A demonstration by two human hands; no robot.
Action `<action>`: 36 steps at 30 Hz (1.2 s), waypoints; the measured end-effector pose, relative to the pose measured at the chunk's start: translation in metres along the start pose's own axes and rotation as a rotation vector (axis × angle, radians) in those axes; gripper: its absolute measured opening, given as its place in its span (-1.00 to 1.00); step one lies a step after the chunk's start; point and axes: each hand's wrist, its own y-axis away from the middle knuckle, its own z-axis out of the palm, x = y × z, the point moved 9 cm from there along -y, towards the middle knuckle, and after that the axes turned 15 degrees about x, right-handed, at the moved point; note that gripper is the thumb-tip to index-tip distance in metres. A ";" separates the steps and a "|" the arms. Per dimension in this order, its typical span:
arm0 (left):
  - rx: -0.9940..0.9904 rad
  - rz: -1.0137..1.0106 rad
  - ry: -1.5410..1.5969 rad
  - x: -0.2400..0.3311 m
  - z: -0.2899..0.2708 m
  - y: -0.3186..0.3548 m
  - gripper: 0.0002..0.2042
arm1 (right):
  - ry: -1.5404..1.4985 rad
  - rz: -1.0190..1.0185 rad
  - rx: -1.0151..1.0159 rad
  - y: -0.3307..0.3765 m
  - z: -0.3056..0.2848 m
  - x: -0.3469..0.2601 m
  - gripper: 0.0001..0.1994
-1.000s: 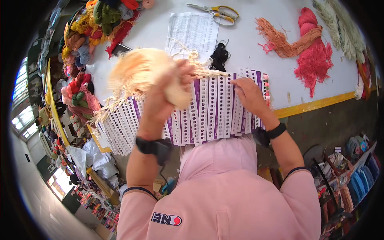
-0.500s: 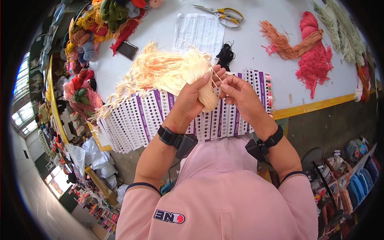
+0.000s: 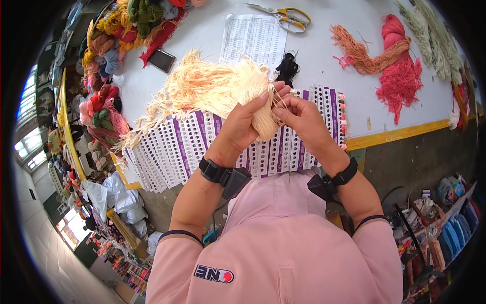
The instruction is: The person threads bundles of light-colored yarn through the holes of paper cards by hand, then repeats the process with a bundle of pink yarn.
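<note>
My left hand point(image 3: 246, 120) is closed round the looped end of a pale cream-peach yarn skein point(image 3: 202, 87), thumb on top and fingertips showing at its right side. The rest of the skein spreads loosely to the left over a row of white and purple punched cards point(image 3: 197, 139) along the table's near edge. Close beside it, my right hand point(image 3: 299, 120) pinches thin cream strands point(image 3: 278, 99) that run from the skein. Just beyond my fingers lies a small black yarn bundle point(image 3: 287, 69).
A printed sheet point(image 3: 255, 38), yellow-handled scissors point(image 3: 291, 19) and a phone point(image 3: 161, 60) lie farther back. Pink-red yarn point(image 3: 397, 76) crosses an orange skein point(image 3: 367, 58) at right. Mixed yarns point(image 3: 109, 40) pile up at left. A yellow edge point(image 3: 400, 133) borders the table.
My right hand has shifted slightly left, closer to the skein, and its pinched strands are drawn in nearer to the loop. My left hand keeps its hold.
</note>
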 end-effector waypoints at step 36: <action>-0.019 -0.095 0.641 0.167 -0.148 0.004 -0.80 | -0.948 -0.022 0.235 0.008 -0.206 -0.055 -0.79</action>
